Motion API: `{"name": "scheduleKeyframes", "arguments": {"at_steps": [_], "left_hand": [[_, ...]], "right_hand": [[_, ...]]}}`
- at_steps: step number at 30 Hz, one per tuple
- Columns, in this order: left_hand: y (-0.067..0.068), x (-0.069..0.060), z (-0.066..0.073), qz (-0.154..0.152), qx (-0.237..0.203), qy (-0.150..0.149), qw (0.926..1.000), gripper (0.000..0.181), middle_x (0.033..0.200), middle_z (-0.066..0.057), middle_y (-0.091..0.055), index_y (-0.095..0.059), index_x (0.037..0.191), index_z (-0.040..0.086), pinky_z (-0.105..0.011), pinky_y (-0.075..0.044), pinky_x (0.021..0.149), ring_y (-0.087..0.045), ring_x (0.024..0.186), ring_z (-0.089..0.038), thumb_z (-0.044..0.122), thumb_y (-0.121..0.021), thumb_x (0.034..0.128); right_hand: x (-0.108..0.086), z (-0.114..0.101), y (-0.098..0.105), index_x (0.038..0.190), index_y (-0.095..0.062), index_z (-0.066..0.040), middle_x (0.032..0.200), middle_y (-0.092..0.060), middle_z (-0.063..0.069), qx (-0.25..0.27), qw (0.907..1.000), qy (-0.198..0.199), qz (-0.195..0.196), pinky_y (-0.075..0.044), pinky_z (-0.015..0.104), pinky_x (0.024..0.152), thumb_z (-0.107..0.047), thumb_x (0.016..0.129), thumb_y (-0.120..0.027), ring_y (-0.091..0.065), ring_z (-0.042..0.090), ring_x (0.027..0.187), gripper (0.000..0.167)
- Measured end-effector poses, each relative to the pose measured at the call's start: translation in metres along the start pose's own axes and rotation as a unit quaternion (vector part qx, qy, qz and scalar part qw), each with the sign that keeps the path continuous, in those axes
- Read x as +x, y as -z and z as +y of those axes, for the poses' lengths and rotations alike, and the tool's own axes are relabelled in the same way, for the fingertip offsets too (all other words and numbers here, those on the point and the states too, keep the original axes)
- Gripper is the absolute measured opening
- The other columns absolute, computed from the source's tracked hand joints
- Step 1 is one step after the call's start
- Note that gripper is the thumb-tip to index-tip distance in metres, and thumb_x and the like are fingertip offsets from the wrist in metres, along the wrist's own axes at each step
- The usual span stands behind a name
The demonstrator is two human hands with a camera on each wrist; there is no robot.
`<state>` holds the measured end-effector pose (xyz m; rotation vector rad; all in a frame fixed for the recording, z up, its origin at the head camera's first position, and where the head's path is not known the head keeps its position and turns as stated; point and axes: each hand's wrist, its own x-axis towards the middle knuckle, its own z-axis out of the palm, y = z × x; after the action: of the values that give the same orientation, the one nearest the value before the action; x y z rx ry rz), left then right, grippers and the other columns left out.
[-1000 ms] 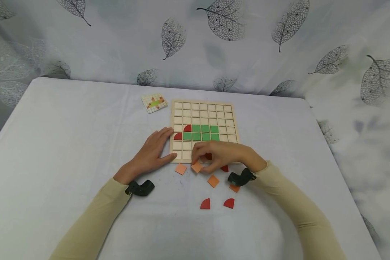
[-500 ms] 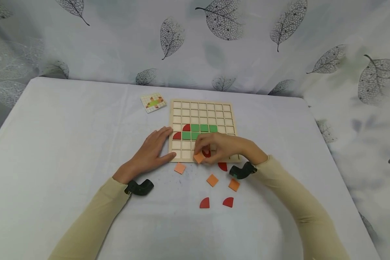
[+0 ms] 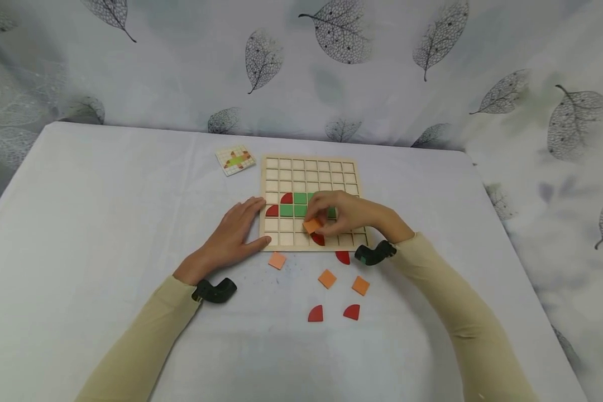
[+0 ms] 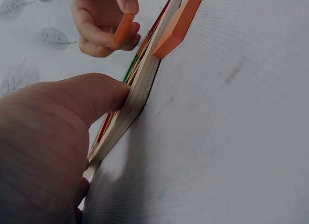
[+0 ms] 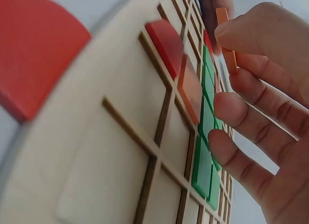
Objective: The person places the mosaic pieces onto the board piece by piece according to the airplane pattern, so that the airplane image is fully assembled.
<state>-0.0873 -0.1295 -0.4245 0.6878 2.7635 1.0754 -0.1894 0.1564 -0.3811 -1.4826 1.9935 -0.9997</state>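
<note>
White tabletop [image 3: 130,195], orange tile [image 3: 311,226] between thumb [image 3: 334,229] and finger [image 3: 314,204] of pinching right grip [image 3: 347,212], left grip [image 3: 231,231] spread

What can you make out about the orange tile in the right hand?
The orange tile is a thin, flat square, plain on its visible surfaces, possibly painted wood. It is tilted, pinched by the right hand, and held above the gridded board, clear of its cells.

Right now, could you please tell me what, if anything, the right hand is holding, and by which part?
The right hand pinches an orange square tile by its edges.
</note>
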Motion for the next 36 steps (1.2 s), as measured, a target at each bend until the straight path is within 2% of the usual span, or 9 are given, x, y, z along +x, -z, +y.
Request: {"name": "scheduleKeyframes", "arguments": {"at_steps": [3,9,14,18,22,28,31,36], "left_hand": [[0.0,0.0,0.0,0.0,0.0,0.002,1.0,0.078,0.156,-0.019,-0.027,-0.026,0.151,-0.002,-0.045,-0.009,0.122,-0.021,0.146,-0.032,0.03,-0.066,0.0921],[0.001,0.0,-0.001,0.002,0.002,0.0,1.0,0.078,0.156,-0.019,-0.028,-0.026,0.15,-0.002,-0.045,-0.01,0.121,-0.022,0.146,-0.031,0.03,-0.066,0.092],[0.0,-0.002,-0.001,0.004,0.001,0.001,1.0,0.078,0.156,-0.019,-0.028,-0.026,0.15,-0.003,-0.046,-0.011,0.121,-0.022,0.146,-0.032,0.03,-0.066,0.0917],[-0.001,-0.003,-0.001,0.006,0.001,0.003,1.0,0.078,0.156,-0.019,-0.028,-0.026,0.15,-0.003,-0.046,-0.01,0.121,-0.022,0.146,-0.033,0.029,-0.067,0.0915],[-0.001,-0.003,-0.002,0.004,0.0,0.006,1.0,0.078,0.156,-0.019,-0.027,-0.026,0.15,-0.002,-0.046,-0.01,0.121,-0.021,0.146,-0.032,0.03,-0.066,0.0916],[-0.001,-0.002,-0.002,0.008,0.003,0.001,1.0,0.077,0.156,-0.019,-0.028,-0.027,0.15,-0.002,-0.047,-0.011,0.121,-0.022,0.146,-0.033,0.029,-0.067,0.0914],[-0.001,-0.001,-0.001,0.008,0.005,0.0,1.0,0.077,0.156,-0.019,-0.027,-0.027,0.15,-0.002,-0.046,-0.01,0.121,-0.022,0.146,-0.032,0.03,-0.066,0.0917],[-0.002,0.0,-0.001,0.011,0.008,-0.004,0.9999,0.077,0.155,-0.019,-0.028,-0.027,0.15,-0.002,-0.047,-0.011,0.121,-0.024,0.145,-0.032,0.03,-0.066,0.0916]], "right_hand": [[0.0,0.004,0.003,0.106,-0.07,-0.002,0.103,-0.062,0.01,0.001,1.0,-0.002,0.006,-0.054,0.033,0.065,-0.003,0.083,-0.075,-0.058,0.02,0.074,0.024],[-0.001,0.013,0.007,0.107,-0.069,0.001,0.103,-0.063,0.012,-0.002,0.9997,0.005,0.024,-0.053,0.036,0.067,0.002,0.081,-0.073,-0.057,0.025,0.077,0.026],[-0.002,0.018,0.01,0.106,-0.07,0.0,0.102,-0.062,0.011,-0.011,0.9992,0.006,0.038,-0.053,0.035,0.066,0.001,0.082,-0.074,-0.057,0.025,0.078,0.025],[-0.002,0.019,0.012,0.106,-0.069,0.0,0.103,-0.062,0.013,-0.014,0.9985,-0.012,0.052,-0.052,0.036,0.065,0.003,0.081,-0.074,-0.058,0.028,0.079,0.025],[-0.001,0.018,0.013,0.105,-0.068,0.005,0.101,-0.063,0.018,-0.011,0.9969,-0.043,0.065,-0.051,0.04,0.063,0.009,0.079,-0.074,-0.058,0.034,0.079,0.026],[0.003,0.014,0.016,0.103,-0.065,0.013,0.098,-0.06,0.027,-0.018,0.9941,-0.066,0.084,-0.051,0.034,0.061,0.014,0.079,-0.07,-0.056,0.042,0.078,0.024],[0.003,0.018,0.019,0.103,-0.066,0.011,0.1,-0.061,0.024,-0.031,0.9909,-0.084,0.1,-0.052,0.03,0.064,0.013,0.081,-0.069,-0.059,0.036,0.079,0.023],[0.004,0.027,0.022,0.106,-0.066,0.003,0.105,-0.061,0.016,-0.022,0.9829,-0.131,0.128,-0.054,0.023,0.071,0.005,0.084,-0.07,-0.063,0.023,0.083,0.023]]}}
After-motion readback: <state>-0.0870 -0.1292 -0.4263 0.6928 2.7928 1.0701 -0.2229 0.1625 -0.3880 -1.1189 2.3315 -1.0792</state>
